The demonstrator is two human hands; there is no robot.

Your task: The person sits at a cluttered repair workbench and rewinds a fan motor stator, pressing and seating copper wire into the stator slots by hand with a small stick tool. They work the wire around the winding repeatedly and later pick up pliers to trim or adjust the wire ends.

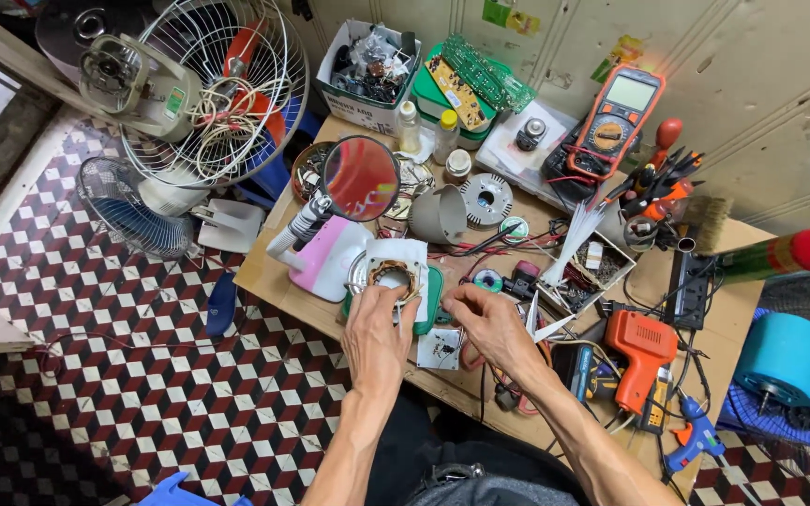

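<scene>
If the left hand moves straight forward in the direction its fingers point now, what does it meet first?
The left hand points up the bench. It already touches the copper coil ring on white paper. Beyond that, probably the magnifying lens, though the lens may stand higher.

A white cardboard box point(360, 89) of parts stands at the workbench's far edge. Right of it lies an orange multimeter point(616, 122), its grey screen point(632, 92) rectangular. Green and yellow stickers point(508, 16) mark the wall.

I count two hands, left hand point(374, 339) and right hand point(489, 323), two small bottles point(410, 126) near the worktop's point(278, 281) far edge, one multimeter point(614, 120), one magnifier point(360, 177), and perhaps two fans point(208, 89).
</scene>
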